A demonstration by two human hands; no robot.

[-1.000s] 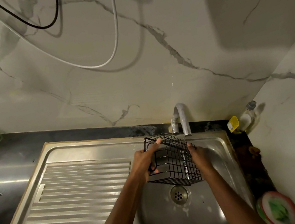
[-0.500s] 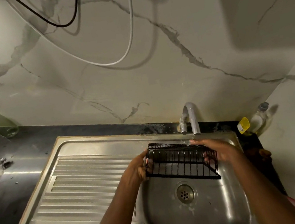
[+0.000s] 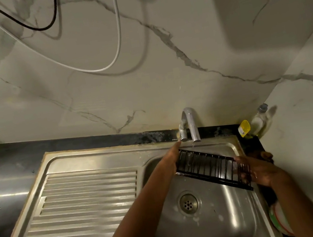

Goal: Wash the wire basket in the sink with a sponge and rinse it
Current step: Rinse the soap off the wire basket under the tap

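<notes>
Black wire basket (image 3: 212,168): held tilted above the sink (image 3: 239,227) bowl, just below the tap (image 3: 189,127). Left hand (image 3: 172,158) holds its upper end, fingers hidden behind it; right hand (image 3: 262,170) grips its lower end, fingers curled through the wires.

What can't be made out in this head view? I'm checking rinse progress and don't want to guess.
- Water flow: a drop or thin trickle below the tap; too faint to be sure.
- Soap or dirt on the wire basket: too small, motion-blurred.
- Right hand fingers: partly hidden behind the basket's end.
- Left hand grip: fingers hidden behind the basket's other end.
- Red and green object: cut off by the right arm.
</notes>
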